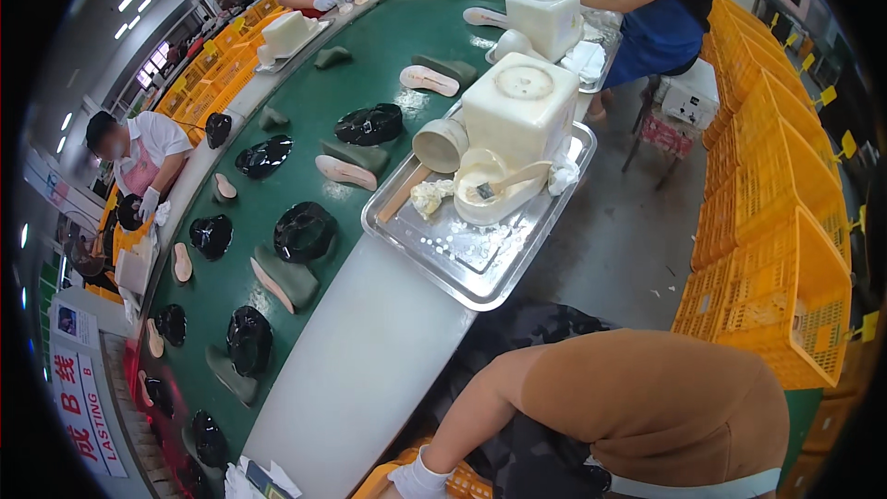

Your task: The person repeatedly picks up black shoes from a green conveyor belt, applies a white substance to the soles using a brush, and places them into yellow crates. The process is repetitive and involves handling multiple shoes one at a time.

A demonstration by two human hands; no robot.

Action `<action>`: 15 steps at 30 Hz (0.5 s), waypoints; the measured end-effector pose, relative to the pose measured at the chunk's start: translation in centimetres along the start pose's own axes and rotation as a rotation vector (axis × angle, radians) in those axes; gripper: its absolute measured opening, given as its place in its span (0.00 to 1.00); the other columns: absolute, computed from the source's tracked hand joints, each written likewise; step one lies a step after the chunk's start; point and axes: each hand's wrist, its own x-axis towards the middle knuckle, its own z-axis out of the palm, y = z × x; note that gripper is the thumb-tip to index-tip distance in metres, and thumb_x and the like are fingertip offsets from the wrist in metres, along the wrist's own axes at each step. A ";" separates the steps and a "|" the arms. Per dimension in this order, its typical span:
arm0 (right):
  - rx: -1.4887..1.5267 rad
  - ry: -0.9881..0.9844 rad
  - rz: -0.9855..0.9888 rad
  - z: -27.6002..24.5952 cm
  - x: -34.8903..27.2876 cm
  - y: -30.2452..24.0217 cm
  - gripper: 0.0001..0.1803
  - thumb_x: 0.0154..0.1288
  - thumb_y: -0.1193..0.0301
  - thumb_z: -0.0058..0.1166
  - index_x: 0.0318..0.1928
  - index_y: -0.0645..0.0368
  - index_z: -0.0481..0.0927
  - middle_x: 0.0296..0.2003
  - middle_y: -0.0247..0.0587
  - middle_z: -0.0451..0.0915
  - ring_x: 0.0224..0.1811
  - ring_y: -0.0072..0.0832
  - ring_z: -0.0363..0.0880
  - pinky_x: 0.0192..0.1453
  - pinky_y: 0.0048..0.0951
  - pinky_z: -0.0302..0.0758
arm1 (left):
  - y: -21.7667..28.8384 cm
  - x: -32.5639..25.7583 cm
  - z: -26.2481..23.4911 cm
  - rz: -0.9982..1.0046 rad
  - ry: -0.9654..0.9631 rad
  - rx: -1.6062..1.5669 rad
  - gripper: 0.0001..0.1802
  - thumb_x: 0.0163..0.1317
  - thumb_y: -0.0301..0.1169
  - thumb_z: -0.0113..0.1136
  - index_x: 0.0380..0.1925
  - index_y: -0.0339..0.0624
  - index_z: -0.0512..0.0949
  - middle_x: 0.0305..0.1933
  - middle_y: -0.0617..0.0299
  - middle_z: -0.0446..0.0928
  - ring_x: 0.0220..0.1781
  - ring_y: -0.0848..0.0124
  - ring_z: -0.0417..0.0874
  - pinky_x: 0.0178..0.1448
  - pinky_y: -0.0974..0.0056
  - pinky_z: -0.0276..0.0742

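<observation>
My left hand [418,480], in a white glove, reaches down to an orange crate [459,480] at the bottom edge, beside the white border of the conveyor [370,351]. The frame's edge cuts the fingers off, so I cannot tell whether they hold anything. My bare forearm runs up to my brown sleeve [647,397]. My right hand is out of sight.
The green belt [305,120] carries black shoe uppers [303,231], grey lasts and pink soles. A steel tray [462,259] on the border holds a cream glue jug [517,111] and a brush bowl. Stacked orange crates [776,222] stand right. Other workers sit along the belt.
</observation>
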 end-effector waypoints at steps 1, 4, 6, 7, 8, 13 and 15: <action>-0.050 -0.003 0.022 1.1 0.3 0.2 0.08 0.54 0.61 0.48 0.29 0.50 0.73 0.14 0.38 0.73 0.15 0.38 0.72 0.17 0.37 0.66 | 0.4 0.2 -0.2 0.014 0.003 0.011 0.28 0.54 0.35 0.59 0.50 0.32 0.63 0.50 0.44 0.68 0.48 0.55 0.74 0.45 0.59 0.76; -0.012 -0.075 0.147 1.2 0.9 -0.1 0.10 0.53 0.60 0.49 0.28 0.51 0.74 0.14 0.40 0.73 0.17 0.38 0.73 0.20 0.37 0.67 | 1.3 0.4 -1.7 0.012 0.034 0.064 0.28 0.53 0.36 0.60 0.50 0.32 0.63 0.50 0.43 0.68 0.48 0.55 0.74 0.45 0.59 0.76; 0.150 0.249 -0.001 0.0 0.5 0.6 0.12 0.54 0.58 0.49 0.29 0.53 0.76 0.20 0.44 0.75 0.23 0.38 0.75 0.26 0.39 0.70 | 1.8 0.6 -2.4 0.014 0.052 0.087 0.28 0.53 0.36 0.60 0.50 0.32 0.63 0.51 0.43 0.68 0.49 0.55 0.74 0.44 0.58 0.77; 0.226 0.413 -0.071 -0.6 -0.1 1.4 0.14 0.55 0.57 0.48 0.30 0.54 0.76 0.23 0.47 0.77 0.26 0.38 0.76 0.29 0.39 0.71 | 2.1 0.8 -2.5 0.020 0.057 0.095 0.29 0.53 0.36 0.60 0.50 0.32 0.63 0.51 0.43 0.68 0.49 0.54 0.74 0.44 0.58 0.77; 0.438 0.273 0.118 -4.4 0.0 1.1 0.14 0.54 0.58 0.50 0.32 0.56 0.74 0.30 0.45 0.76 0.29 0.37 0.76 0.32 0.37 0.72 | 2.1 0.6 -3.3 0.005 0.072 0.124 0.29 0.53 0.36 0.61 0.50 0.32 0.63 0.51 0.43 0.68 0.49 0.54 0.74 0.44 0.58 0.77; 1.471 0.558 0.724 -20.4 -8.2 2.4 0.25 0.59 0.56 0.47 0.53 0.55 0.66 0.45 0.38 0.72 0.32 0.29 0.76 0.35 0.28 0.75 | 2.6 1.0 -4.8 -0.027 0.110 0.208 0.29 0.53 0.36 0.62 0.50 0.32 0.63 0.51 0.42 0.68 0.49 0.53 0.74 0.44 0.58 0.77; 1.590 0.545 0.753 -27.1 -11.8 0.3 0.30 0.62 0.53 0.43 0.60 0.54 0.58 0.47 0.38 0.70 0.36 0.29 0.76 0.39 0.30 0.75 | 0.9 -0.9 -5.0 -0.075 0.133 0.278 0.30 0.53 0.36 0.62 0.50 0.31 0.62 0.51 0.42 0.68 0.49 0.53 0.74 0.44 0.57 0.77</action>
